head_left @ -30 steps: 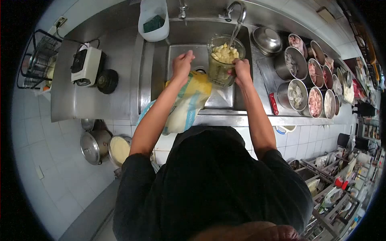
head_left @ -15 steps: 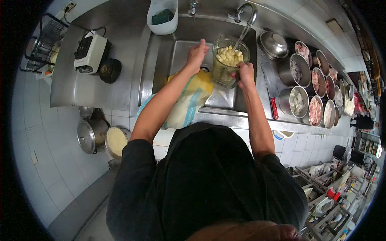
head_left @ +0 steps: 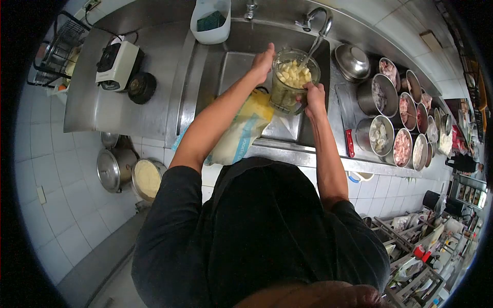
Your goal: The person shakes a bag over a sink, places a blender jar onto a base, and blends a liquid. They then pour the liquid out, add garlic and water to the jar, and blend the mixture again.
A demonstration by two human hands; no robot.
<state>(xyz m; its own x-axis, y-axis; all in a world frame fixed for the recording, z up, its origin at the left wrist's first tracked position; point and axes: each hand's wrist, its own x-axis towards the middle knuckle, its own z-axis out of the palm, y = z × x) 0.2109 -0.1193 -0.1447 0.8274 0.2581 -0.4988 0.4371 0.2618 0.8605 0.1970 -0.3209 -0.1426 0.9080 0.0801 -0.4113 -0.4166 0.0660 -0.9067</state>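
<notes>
In the sink (head_left: 221, 69), a clear jug (head_left: 285, 97) full of pale yellow garlic-like cloves (head_left: 295, 75) stands under the faucet (head_left: 327, 25), whose stream runs into it. My right hand (head_left: 315, 98) is closed round the jug's handle side. At the opposite side, my left hand (head_left: 263, 62) is beside the rim, fingers extended and thumb up, with nothing seen in it. A yellow and white plastic bag (head_left: 233, 143) with a blue band drapes over the sink's front edge, partly hidden behind my left forearm.
Right of the sink lie a red-handled knife (head_left: 349, 142) and an upturned metal bowl (head_left: 352, 61). Several metal pots of cut meat (head_left: 402, 147) crowd the counter beyond. A blender base (head_left: 119, 65) and a black round part (head_left: 141, 88) are at left, a white sponge holder (head_left: 211, 32) behind.
My left hand has moved up and right, closer to the jug's rim. My right hand keeps its hold on the jug, and water still runs in.
</notes>
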